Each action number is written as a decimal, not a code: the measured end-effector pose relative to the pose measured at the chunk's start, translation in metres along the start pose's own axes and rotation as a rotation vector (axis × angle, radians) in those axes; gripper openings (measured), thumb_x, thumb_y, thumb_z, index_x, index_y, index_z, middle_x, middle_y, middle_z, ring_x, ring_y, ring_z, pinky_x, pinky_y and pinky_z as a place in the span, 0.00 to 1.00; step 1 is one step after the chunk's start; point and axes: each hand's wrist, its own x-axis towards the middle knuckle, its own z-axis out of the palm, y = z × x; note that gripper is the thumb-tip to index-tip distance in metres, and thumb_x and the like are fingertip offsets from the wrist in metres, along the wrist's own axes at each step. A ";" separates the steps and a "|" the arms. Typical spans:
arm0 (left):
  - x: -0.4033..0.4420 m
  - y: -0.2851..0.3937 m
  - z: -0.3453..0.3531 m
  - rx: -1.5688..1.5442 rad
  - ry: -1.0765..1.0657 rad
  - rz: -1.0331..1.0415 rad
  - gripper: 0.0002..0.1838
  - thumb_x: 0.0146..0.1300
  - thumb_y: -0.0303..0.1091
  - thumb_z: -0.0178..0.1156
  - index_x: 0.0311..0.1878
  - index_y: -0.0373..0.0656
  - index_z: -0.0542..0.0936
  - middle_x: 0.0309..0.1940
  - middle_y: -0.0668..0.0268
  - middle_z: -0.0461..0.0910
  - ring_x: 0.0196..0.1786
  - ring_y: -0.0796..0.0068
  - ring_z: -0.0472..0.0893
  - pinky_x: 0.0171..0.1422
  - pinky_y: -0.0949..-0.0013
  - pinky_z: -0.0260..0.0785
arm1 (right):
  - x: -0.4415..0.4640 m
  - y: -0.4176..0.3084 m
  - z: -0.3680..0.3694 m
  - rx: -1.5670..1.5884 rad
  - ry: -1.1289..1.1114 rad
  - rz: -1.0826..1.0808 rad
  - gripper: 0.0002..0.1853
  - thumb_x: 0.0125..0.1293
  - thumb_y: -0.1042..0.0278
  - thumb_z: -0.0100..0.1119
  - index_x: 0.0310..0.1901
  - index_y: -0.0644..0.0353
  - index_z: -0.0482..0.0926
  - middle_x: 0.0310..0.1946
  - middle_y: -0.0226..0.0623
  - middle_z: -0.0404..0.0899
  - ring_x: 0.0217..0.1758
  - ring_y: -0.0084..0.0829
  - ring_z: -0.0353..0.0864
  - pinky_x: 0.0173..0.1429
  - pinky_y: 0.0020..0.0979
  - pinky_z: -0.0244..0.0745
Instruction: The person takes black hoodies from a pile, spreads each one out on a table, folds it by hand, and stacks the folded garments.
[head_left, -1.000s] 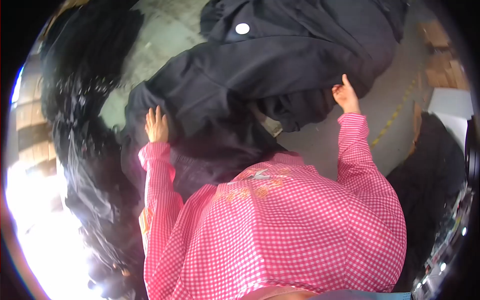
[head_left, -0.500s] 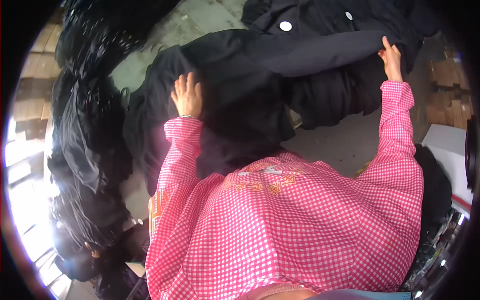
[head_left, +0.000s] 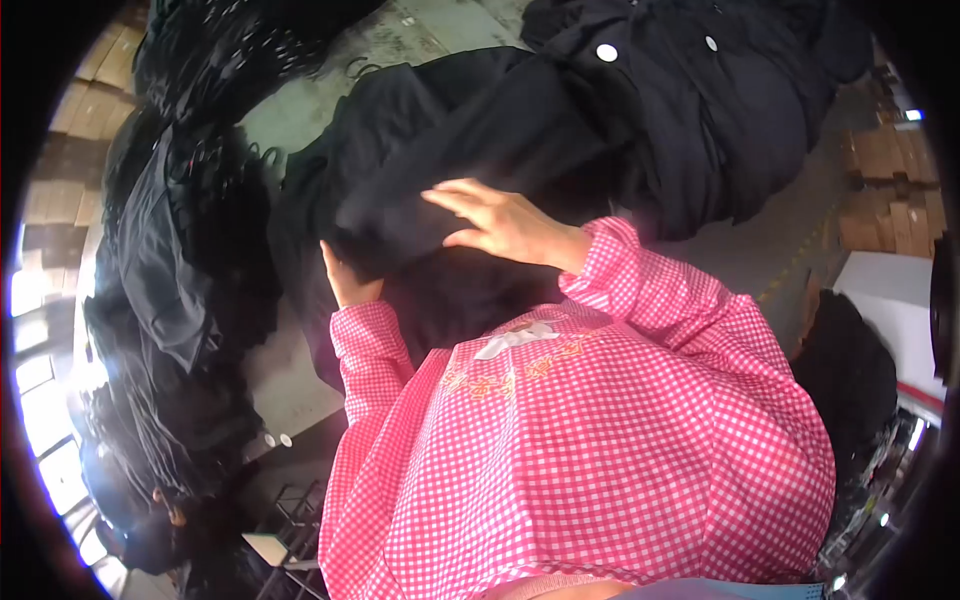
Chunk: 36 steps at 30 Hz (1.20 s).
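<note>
A black garment (head_left: 420, 130) lies spread in front of me, with a sleeve-like length of cloth folded across it. My right hand (head_left: 505, 225) is over this fold, its fingers stretched out and apart, gripping nothing; whether it touches the cloth I cannot tell. My left hand (head_left: 350, 282) rests at the near left part of the garment. One of its fingers points straight out, while black cloth hides most of the others.
A large heap of black garments with cords (head_left: 180, 260) fills the left side. More black clothing with white round tags (head_left: 607, 53) lies at the far right. Cardboard boxes (head_left: 885, 165) and a white box (head_left: 890, 310) stand to the right.
My right hand has let go of the sleeve end at the far right and come left over the garment. The sleeve now lies folded inward. My left hand has drawn slightly nearer to me.
</note>
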 end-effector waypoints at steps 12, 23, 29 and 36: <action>0.001 -0.140 -0.050 -0.374 -0.079 -0.577 0.41 0.42 0.17 0.64 0.65 0.39 0.63 0.58 0.56 0.71 0.58 0.62 0.73 0.63 0.71 0.65 | -0.113 0.192 -0.040 -0.661 0.474 0.373 0.20 0.55 0.77 0.55 0.52 0.58 0.72 0.44 0.38 0.73 0.36 0.35 0.78 0.40 0.30 0.74; -0.029 -0.100 -0.013 0.090 -0.110 -0.617 0.44 0.38 0.15 0.63 0.66 0.42 0.64 0.49 0.53 0.74 0.54 0.57 0.75 0.59 0.68 0.67 | -0.150 0.302 -0.100 0.069 0.303 0.847 0.11 0.57 0.70 0.52 0.40 0.60 0.79 0.27 0.38 0.82 0.30 0.41 0.81 0.39 0.32 0.75; -0.025 -0.060 0.026 0.222 0.100 -0.650 0.24 0.60 0.41 0.61 0.54 0.35 0.73 0.50 0.53 0.78 0.49 0.59 0.79 0.56 0.62 0.70 | -0.045 0.270 -0.102 -0.388 0.487 0.650 0.18 0.63 0.54 0.50 0.43 0.60 0.78 0.31 0.42 0.82 0.34 0.47 0.81 0.38 0.38 0.75; 0.010 0.013 0.070 -0.103 0.430 -0.763 0.26 0.57 0.43 0.63 0.51 0.31 0.74 0.43 0.55 0.79 0.44 0.68 0.79 0.49 0.72 0.71 | -0.002 0.312 -0.080 -0.443 0.415 0.706 0.18 0.66 0.49 0.44 0.40 0.53 0.77 0.32 0.46 0.80 0.36 0.55 0.78 0.37 0.50 0.70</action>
